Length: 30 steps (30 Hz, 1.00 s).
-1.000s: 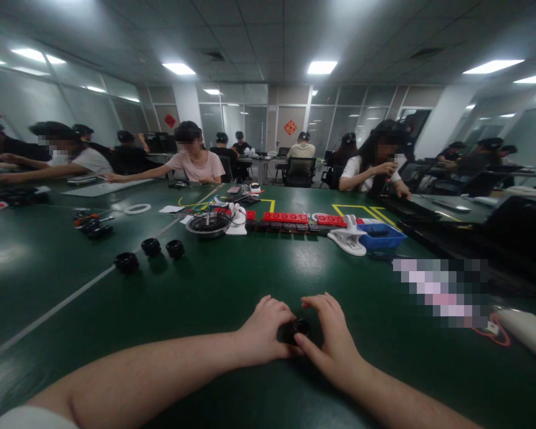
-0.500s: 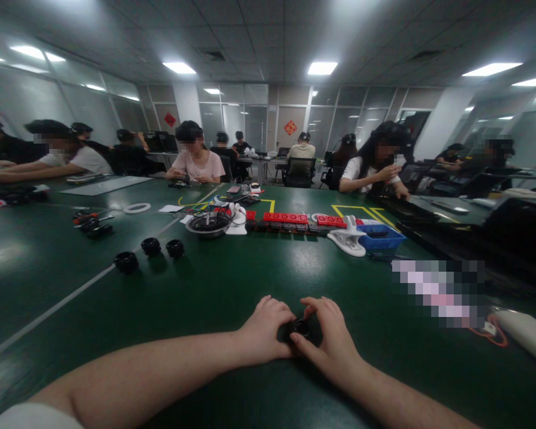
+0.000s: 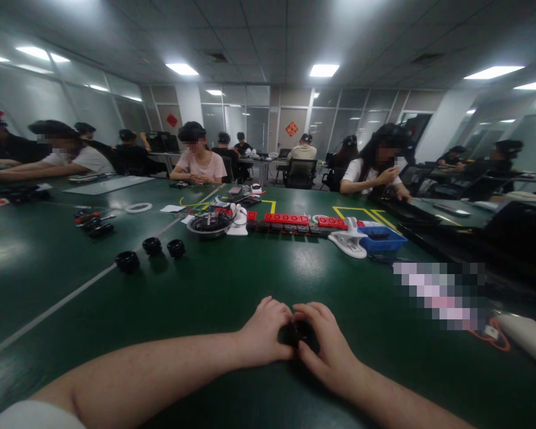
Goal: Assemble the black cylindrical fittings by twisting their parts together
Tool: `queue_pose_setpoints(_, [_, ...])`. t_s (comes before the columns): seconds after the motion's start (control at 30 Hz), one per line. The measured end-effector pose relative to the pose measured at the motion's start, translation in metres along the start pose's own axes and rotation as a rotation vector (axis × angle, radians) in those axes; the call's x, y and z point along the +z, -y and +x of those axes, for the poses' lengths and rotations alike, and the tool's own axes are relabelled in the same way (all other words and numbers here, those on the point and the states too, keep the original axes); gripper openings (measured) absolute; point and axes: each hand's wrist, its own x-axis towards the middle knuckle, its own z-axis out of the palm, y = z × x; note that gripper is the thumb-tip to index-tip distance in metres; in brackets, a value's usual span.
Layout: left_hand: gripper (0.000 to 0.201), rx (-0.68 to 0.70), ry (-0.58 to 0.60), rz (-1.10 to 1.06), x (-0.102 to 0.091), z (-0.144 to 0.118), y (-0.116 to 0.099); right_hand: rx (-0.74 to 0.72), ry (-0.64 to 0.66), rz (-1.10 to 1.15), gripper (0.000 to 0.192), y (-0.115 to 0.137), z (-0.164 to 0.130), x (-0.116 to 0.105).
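Note:
On the green table, close to me, a small black round part [image 3: 301,331] with a ring-like top sits between my hands. My left hand [image 3: 265,331] is closed around its left side, thumb towards me. Curled over its right side is my right hand [image 3: 328,345], with fingers at the far edge and thumb at the near edge. Both hands hide much of the part. Further left stand three black round pieces of similar look: one on the pale line [image 3: 127,261], another behind it [image 3: 152,246], and a third to its right [image 3: 175,248].
Across the middle lie a metal bowl [image 3: 208,224] with dark contents, a white clamp-like piece [image 3: 349,241], red blocks [image 3: 286,218] and a blue bin [image 3: 382,238]. Screwdrivers and dark tools [image 3: 93,223] lie at left. A beige object [image 3: 524,333] is at right. Several people sit around.
My right hand has closed in over the black round part, its fingers coming nearer to my left hand and covering more of the ring. My left hand stays nearly in place.

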Motion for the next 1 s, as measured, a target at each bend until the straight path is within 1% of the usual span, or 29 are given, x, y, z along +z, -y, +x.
queue_pose_setpoints(0.1, [0.032,-0.006,0.006,0.005,0.000,0.000,0.000,-0.016,0.022,-0.021,0.054,0.001,0.000,0.000])
queue_pose_setpoints(0.27, [0.023,-0.021,0.007,0.008,0.002,0.000,0.001,-0.102,0.087,-0.023,0.055,0.003,0.002,-0.001])
queue_pose_setpoints(0.4, [0.025,-0.022,-0.021,0.032,0.004,0.000,0.001,-0.143,0.131,-0.030,0.057,0.009,0.004,-0.005])
queue_pose_setpoints(0.53, [0.032,-0.011,0.022,0.090,0.004,0.002,0.000,-0.218,0.158,-0.055,0.057,0.013,0.004,-0.010])
queue_pose_setpoints(0.6, [0.035,-0.019,0.024,0.075,0.002,0.001,0.000,-0.239,0.122,-0.077,0.055,0.013,0.003,-0.012])
queue_pose_setpoints(0.67, [0.036,-0.026,0.019,0.040,0.000,0.001,-0.001,-0.219,0.044,-0.097,0.049,0.009,0.001,-0.012])
queue_pose_setpoints(0.73, [0.034,-0.027,0.014,0.016,-0.002,0.000,-0.002,-0.163,-0.043,-0.125,0.042,0.004,0.000,-0.010])
queue_pose_setpoints(0.8, [0.033,-0.016,0.013,0.005,-0.003,0.000,-0.002,-0.086,-0.107,-0.162,0.040,-0.002,0.000,-0.006])
queue_pose_setpoints(0.9, [0.034,-0.005,-0.002,-0.001,-0.002,-0.001,-0.001,0.001,-0.144,-0.190,0.041,-0.008,-0.001,-0.001])
queue_pose_setpoints(1.0, [0.033,-0.007,0.000,-0.007,-0.001,-0.001,0.000,0.026,-0.151,-0.186,0.042,-0.010,-0.001,0.000])
